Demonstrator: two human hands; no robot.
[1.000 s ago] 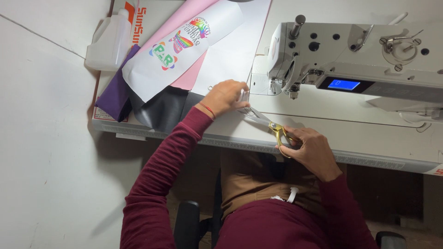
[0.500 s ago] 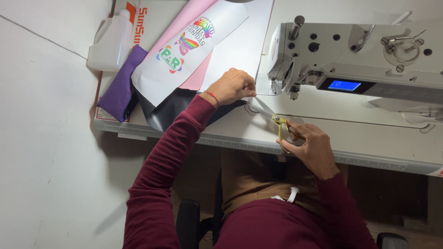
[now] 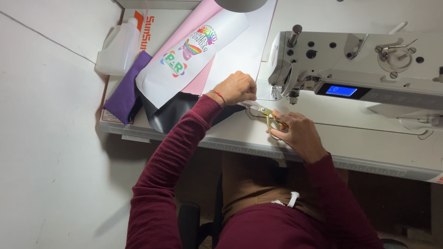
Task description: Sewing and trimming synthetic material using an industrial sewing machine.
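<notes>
My left hand (image 3: 238,87) is closed on the edge of a white sheet (image 3: 240,50) just left of the sewing machine's needle area. My right hand (image 3: 297,133) grips gold-handled scissors (image 3: 270,115), their blades pointing up-left toward the left hand. The blades meet a thin white strip (image 3: 250,105) that runs out from under the left hand. Both sleeves are dark red.
A white sewing machine (image 3: 360,69) with a blue screen stands at the right on the white table (image 3: 369,138). Left of my hands lie a printed white sheet (image 3: 189,60), pink sheet, black sheet (image 3: 170,113), purple cloth (image 3: 127,90) and a white plastic jug (image 3: 117,48).
Both hands have shifted slightly. The left hand has moved up toward the machine and the scissors have followed closer to it.
</notes>
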